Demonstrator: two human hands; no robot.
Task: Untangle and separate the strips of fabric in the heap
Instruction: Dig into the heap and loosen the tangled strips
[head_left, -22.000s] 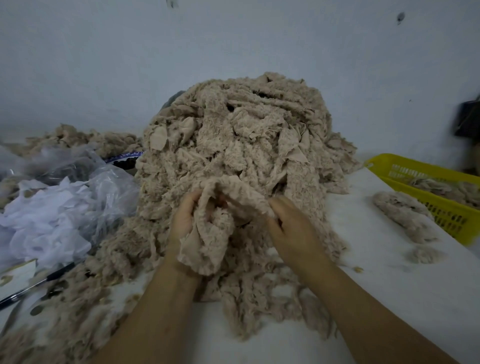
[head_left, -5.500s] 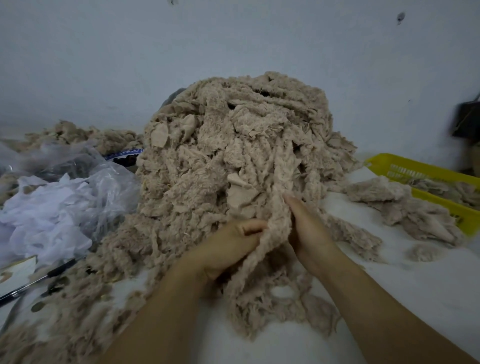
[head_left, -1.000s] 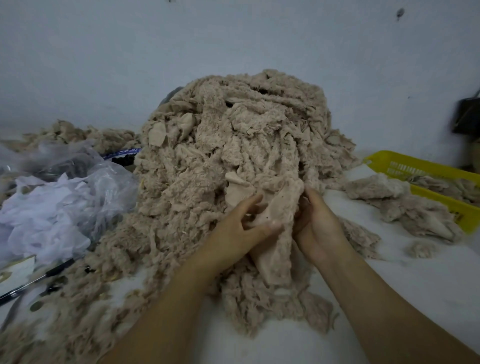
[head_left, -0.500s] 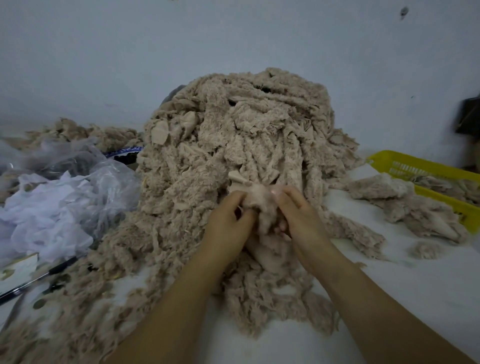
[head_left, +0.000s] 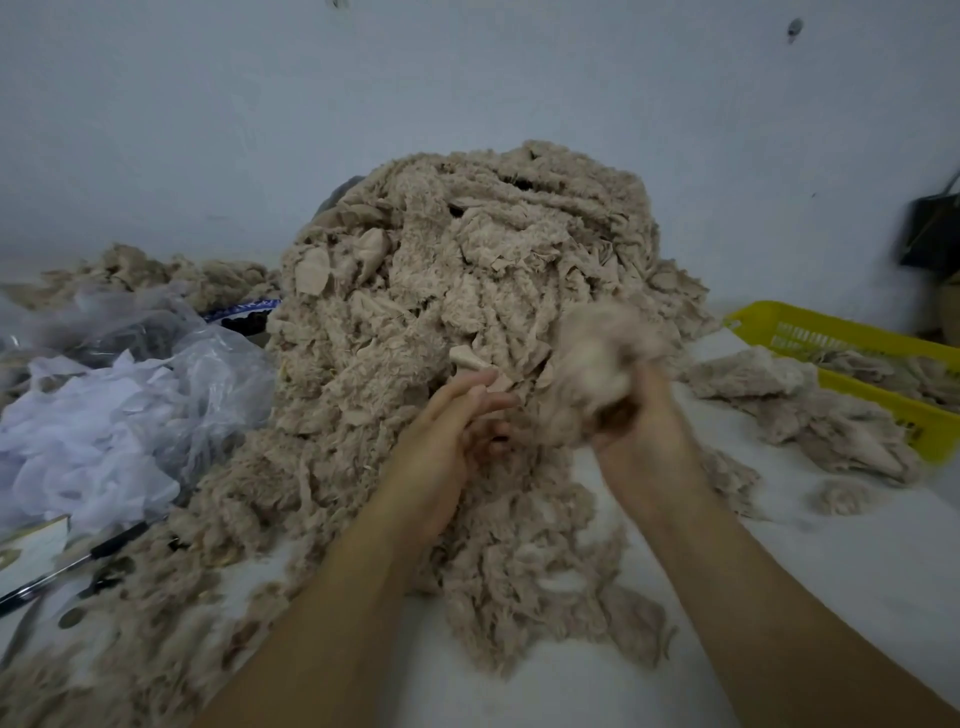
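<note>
White table (head_left: 857, 597): yellow slotted basket (head_left: 810, 332) at right edge. Left edge: crumpled clear plastic bag (head_left: 208, 374) holding white sheer material (head_left: 88, 447). Front-left corner: slim black-handled tool (head_left: 117, 541) lying flat beside a pale card (head_left: 31, 545). Dark bag (head_left: 932, 234) against wall (head_left: 208, 130), far right, blurred.

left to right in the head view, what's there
white gauzy fabric in clear plastic bag → tall beige heap of fabric strips → right hand gripping beige fabric wad → loose pile of separated beige strips → yellow plastic basket
</note>
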